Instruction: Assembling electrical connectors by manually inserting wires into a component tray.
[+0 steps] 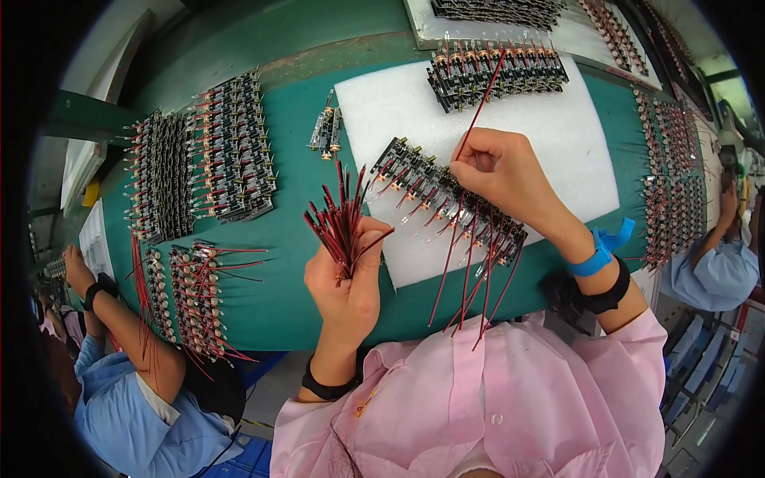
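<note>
My left hand (348,283) is closed round a bundle of red and black wires (340,227), their ends fanning out above the fist. Over a white foam sheet (470,131), my right hand (506,169) pinches a single red and black wire (483,102) that slants up and away. Just below those fingers lies a slanting row of black circuit boards (422,182) with clear and yellowish parts. Several wires hang from the row's right half toward me. Whether the pinched wire touches a board is hidden by the fingers.
More boards (498,76) stand at the foam's far edge. Board stacks (199,159) and wired parts (191,295) cover the green table's (299,199) left side. A small loose group (326,130) lies beside the foam. Wired assemblies (669,175) line the right. Co-workers' arms (151,334) are at both sides.
</note>
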